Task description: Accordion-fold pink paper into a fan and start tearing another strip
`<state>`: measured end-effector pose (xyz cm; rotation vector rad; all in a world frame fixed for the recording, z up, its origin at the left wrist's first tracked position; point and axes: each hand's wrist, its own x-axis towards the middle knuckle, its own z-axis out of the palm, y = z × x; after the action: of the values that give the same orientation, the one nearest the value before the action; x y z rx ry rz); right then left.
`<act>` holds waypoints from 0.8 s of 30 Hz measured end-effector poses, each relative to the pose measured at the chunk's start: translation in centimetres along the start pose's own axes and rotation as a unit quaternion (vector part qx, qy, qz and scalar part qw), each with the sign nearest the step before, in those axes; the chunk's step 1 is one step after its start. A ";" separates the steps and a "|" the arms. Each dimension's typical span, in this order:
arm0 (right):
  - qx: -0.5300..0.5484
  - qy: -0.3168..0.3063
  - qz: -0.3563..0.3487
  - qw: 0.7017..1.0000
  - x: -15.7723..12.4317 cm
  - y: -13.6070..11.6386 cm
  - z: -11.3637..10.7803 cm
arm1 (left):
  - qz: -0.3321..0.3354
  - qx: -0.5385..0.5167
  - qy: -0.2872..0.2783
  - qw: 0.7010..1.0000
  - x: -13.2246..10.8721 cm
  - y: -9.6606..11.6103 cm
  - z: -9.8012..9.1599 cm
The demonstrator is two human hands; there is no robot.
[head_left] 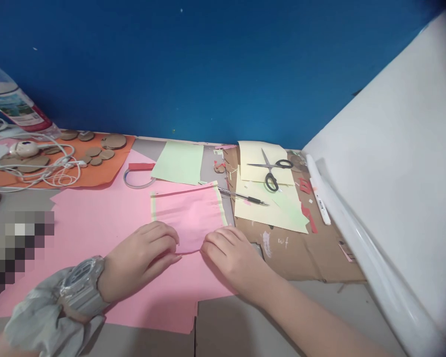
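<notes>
Presently, the left hand [140,255] and right hand [233,255] are grasping the near edge of the small pink sheet [186,210], fingers curling at either side. The sheet is lying over larger pink paper [96,213]; scissors [270,174] are resting beyond, rightward, on cream paper [252,151].

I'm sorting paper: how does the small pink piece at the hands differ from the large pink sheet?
The small pink piece covers far less area than the large pink sheet. The piece has pale green strips along two sides; the sheet shows none. The left hand and right hand touch the piece's near edge; the sheet lies underneath. Both are pink.
</notes>
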<state>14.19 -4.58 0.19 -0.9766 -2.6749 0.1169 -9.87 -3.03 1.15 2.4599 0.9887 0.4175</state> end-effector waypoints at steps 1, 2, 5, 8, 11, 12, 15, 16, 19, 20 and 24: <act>0.005 -0.004 0.006 1.000 0.0 0.1 0.0 | -0.005 -0.003 0.000 1.000 0.0 -0.1 0.0; 0.015 -0.009 0.017 1.000 0.0 0.3 0.0 | -0.009 -0.005 0.000 1.000 0.0 -0.1 -0.1; 0.071 -0.030 0.079 0.994 0.2 0.7 -0.3 | -0.023 -0.005 -0.011 1.000 -0.1 -0.2 -0.3; 0.116 -0.042 0.128 0.984 0.4 1.0 -0.5 | -0.033 0.004 -0.022 0.999 -0.3 -0.2 -0.7; 0.121 -0.039 0.157 0.979 0.4 1.2 -0.3 | -0.043 0.017 -0.030 0.998 -0.4 -0.3 -1.1; 0.117 -0.035 0.167 0.978 0.4 1.2 -0.2 | -0.047 0.020 -0.034 0.998 -0.5 -0.4 -1.1; 0.118 -0.030 0.193 0.974 0.4 1.1 0.0 | -0.055 0.023 -0.033 0.998 -0.6 -0.6 -1.0; 0.122 -0.030 0.197 0.972 0.4 1.1 0.0 | -0.056 0.025 -0.028 0.998 -0.7 -0.7 -0.9; 0.131 -0.033 0.196 0.971 0.3 1.1 -0.2 | -0.056 0.038 -0.016 0.998 -0.8 -0.8 -0.7; 0.134 -0.035 0.194 0.971 0.3 1.2 -0.3 | -0.058 0.047 -0.013 0.997 -0.8 -0.9 -0.6; 0.148 -0.048 0.194 0.969 0.5 1.2 -0.8 | -0.057 0.094 0.013 0.994 -0.3 -0.7 -0.3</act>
<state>14.86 -3.37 0.87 -1.4020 -2.4125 0.6402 -10.64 -2.70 0.96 2.5524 1.2224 0.3323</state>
